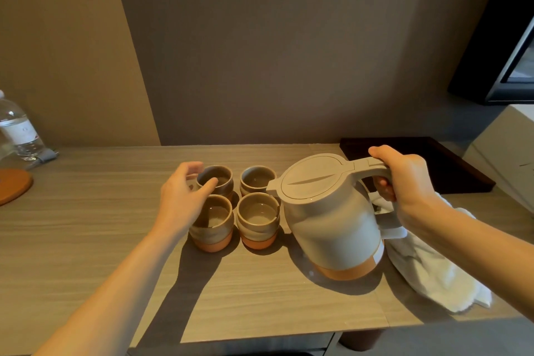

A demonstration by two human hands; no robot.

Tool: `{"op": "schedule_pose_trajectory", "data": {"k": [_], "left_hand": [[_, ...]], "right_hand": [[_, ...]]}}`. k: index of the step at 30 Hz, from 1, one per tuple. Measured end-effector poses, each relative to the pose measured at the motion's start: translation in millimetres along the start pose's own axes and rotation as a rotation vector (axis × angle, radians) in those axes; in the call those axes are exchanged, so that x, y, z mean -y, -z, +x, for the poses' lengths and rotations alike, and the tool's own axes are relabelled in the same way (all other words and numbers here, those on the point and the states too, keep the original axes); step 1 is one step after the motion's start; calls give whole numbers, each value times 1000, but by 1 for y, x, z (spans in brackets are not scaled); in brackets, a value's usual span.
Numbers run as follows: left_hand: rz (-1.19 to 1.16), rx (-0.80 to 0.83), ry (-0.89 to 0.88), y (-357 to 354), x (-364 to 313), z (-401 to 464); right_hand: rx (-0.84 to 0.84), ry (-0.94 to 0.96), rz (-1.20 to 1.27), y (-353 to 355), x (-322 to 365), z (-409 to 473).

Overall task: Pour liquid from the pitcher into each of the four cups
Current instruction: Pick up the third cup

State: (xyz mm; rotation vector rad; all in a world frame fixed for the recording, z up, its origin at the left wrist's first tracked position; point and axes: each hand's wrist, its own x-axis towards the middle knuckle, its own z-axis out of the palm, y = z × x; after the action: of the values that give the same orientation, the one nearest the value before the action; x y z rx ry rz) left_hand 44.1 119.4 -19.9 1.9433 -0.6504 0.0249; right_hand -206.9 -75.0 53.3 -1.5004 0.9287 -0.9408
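While the right hand [404, 182] is wrapped around the handle of the pitcher [332, 220], thumb laid along the top of the grip and fingers curled under it, the pitcher seems to stand on the table [86, 228] or hang just above it, at about 3 o'clock from the four cups, its spout reaching to the gap between the two right-hand cups. The left hand [185, 193] is spread loosely, fingers apart, touching the rim of the far-left cup [215, 180] at 11 o'clock of the group and partly covering the near-left cup [212, 222]; it steadies rather than clamps anything. The far-right cup [258, 179] and near-right cup [258, 220] sit free, all four packed closely together. The likeliest trouble, I judge, is spillage: the cups are so tightly grouped that a stream aimed at one could splash into its neighbour or run between them, and a sudden tip of the lidded pitcher could release liquid in a gush. The left fingers over the rim could also get wet, or nudge a cup over. Whether any cup already holds liquid is hard to make out; the interiors look pale and glossy but dim. The pitcher's contents are hidden by its lid. A white cloth [433, 274] lies at 4 o'clock, partly behind the pitcher, and a water bottle [17, 127] at 9 o'clock is cut off by the frame edge.
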Motion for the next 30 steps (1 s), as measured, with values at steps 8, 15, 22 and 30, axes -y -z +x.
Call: {"op": "schedule_pose_trajectory", "data": {"k": [8, 15, 22, 30], "left_hand": [[213, 275, -104, -37, -17, 23], [450, 388, -52, -73, -20, 36], [649, 435, -29, -90, -26, 44], [622, 378, 9, -97, -26, 47]], "right_hand": [[-5, 14, 0, 3, 2, 11], [-26, 6, 0, 7, 0, 23], [-47, 1, -19, 11, -5, 31], [-46, -12, -27, 14, -11, 38]]}}
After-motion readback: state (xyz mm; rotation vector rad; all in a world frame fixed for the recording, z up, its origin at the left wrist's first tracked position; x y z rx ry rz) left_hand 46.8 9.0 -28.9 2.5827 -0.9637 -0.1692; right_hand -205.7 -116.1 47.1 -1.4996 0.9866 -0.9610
